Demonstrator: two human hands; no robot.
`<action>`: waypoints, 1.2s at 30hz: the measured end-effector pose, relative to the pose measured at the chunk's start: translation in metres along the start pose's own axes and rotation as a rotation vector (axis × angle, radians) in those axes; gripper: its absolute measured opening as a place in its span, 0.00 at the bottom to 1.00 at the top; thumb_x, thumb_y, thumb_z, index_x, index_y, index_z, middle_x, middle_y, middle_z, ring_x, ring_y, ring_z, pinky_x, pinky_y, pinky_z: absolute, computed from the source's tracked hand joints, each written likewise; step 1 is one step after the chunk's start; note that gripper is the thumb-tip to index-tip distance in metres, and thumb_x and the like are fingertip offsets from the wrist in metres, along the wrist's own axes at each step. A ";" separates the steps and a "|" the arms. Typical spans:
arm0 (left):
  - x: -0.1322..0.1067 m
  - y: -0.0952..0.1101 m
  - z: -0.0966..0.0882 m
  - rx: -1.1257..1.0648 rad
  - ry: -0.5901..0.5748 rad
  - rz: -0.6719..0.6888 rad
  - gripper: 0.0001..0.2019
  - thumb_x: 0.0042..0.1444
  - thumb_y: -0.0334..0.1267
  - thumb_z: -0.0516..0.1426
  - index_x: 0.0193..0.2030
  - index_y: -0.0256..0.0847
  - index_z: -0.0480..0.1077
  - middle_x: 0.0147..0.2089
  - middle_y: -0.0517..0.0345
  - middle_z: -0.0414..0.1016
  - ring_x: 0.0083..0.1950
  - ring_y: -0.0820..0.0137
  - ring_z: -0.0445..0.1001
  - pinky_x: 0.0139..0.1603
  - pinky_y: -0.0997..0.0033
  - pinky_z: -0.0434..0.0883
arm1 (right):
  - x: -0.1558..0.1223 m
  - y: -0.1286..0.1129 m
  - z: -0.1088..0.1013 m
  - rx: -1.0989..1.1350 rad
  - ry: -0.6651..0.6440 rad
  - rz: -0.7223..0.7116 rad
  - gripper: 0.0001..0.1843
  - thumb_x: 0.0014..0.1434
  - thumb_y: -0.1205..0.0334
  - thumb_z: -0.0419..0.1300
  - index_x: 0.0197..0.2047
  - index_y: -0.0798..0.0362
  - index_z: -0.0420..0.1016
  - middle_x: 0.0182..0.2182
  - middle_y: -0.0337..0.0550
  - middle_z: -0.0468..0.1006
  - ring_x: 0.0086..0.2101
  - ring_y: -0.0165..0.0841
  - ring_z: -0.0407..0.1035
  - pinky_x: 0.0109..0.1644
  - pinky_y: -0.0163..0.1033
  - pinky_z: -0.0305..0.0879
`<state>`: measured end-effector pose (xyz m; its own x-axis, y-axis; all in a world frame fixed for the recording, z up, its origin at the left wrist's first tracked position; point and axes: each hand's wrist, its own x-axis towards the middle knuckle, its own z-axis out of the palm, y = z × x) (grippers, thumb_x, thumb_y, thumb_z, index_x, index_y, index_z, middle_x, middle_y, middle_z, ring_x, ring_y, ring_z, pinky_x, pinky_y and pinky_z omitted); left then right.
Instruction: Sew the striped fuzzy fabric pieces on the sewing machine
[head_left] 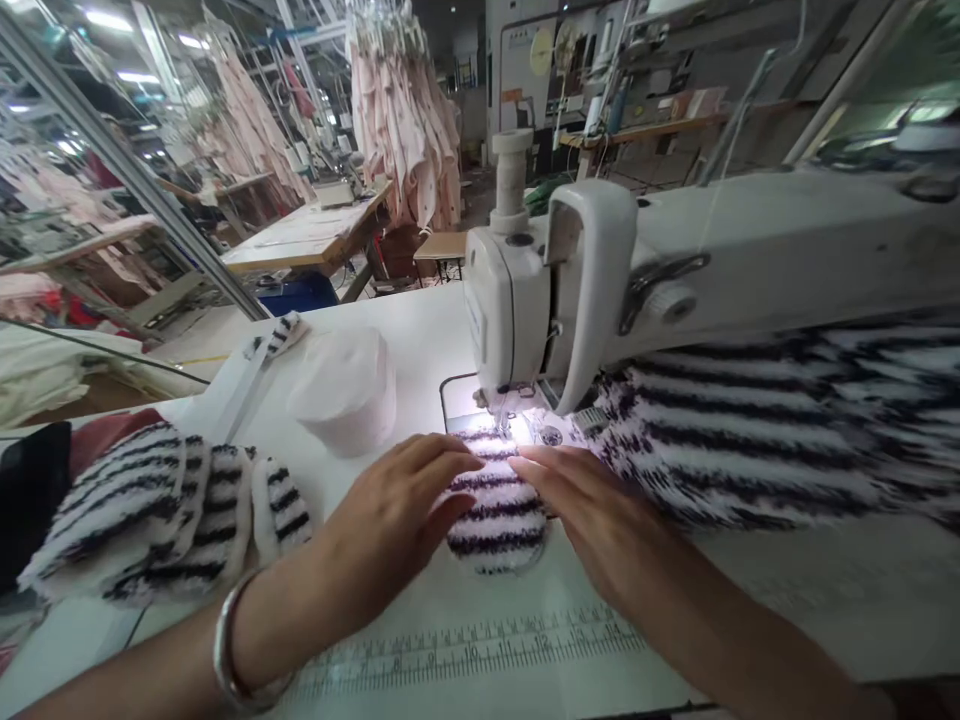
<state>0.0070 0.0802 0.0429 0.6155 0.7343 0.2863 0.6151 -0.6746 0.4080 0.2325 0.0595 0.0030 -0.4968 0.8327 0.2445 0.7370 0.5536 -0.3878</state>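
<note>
A fuzzy black-and-white striped fabric piece point(496, 510) with a rounded near end lies flat under the lit needle area of a white sewing machine point(517, 310). My left hand point(405, 500) rests on its left edge, fingers stretched toward the needle and thumb apart. On the opposite edge lies my right hand point(592, 500), its fingers extended and pointing left to the presser foot. Both hands press from above rather than grasp. The needle tip itself is lost in the glare.
Striped pieces point(210, 510) are heaped at the left, near a stack of white rounded pads point(346, 385). More striped plush point(750, 430) lies under the machine arm. A ruler strip point(480, 650) runs along the front. Pink garments point(405, 120) hang behind.
</note>
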 end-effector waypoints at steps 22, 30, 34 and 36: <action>0.001 0.007 0.001 -0.122 -0.134 0.108 0.08 0.63 0.30 0.53 0.48 0.38 0.70 0.49 0.51 0.72 0.49 0.68 0.70 0.49 0.67 0.72 | -0.031 -0.041 0.009 -0.289 0.289 -0.080 0.26 0.58 0.82 0.43 0.55 0.59 0.69 0.49 0.50 0.73 0.51 0.40 0.63 0.51 0.46 0.65; 0.009 0.006 0.004 -0.100 -0.289 0.229 0.10 0.64 0.30 0.51 0.49 0.37 0.69 0.53 0.49 0.72 0.55 0.67 0.70 0.58 0.64 0.70 | -0.052 -0.059 0.050 -0.466 0.259 0.027 0.21 0.62 0.70 0.48 0.57 0.58 0.68 0.56 0.54 0.71 0.55 0.47 0.62 0.47 0.48 0.63; 0.012 -0.005 0.004 -0.125 -0.274 0.208 0.09 0.64 0.31 0.52 0.49 0.38 0.69 0.53 0.50 0.72 0.55 0.68 0.70 0.58 0.66 0.69 | -0.039 -0.056 0.048 -0.435 0.304 0.043 0.23 0.61 0.75 0.45 0.55 0.58 0.70 0.55 0.51 0.72 0.54 0.44 0.63 0.48 0.46 0.61; 0.015 -0.012 0.005 -0.131 -0.253 0.211 0.10 0.64 0.32 0.51 0.50 0.38 0.69 0.53 0.49 0.72 0.55 0.68 0.70 0.58 0.66 0.69 | -0.031 -0.055 0.045 -0.428 0.321 0.051 0.25 0.58 0.79 0.44 0.54 0.58 0.71 0.54 0.49 0.73 0.54 0.42 0.63 0.49 0.45 0.61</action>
<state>0.0116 0.0985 0.0376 0.8349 0.5269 0.1591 0.4030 -0.7821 0.4753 0.1869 0.0025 -0.0237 -0.3394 0.7835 0.5205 0.9109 0.4118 -0.0261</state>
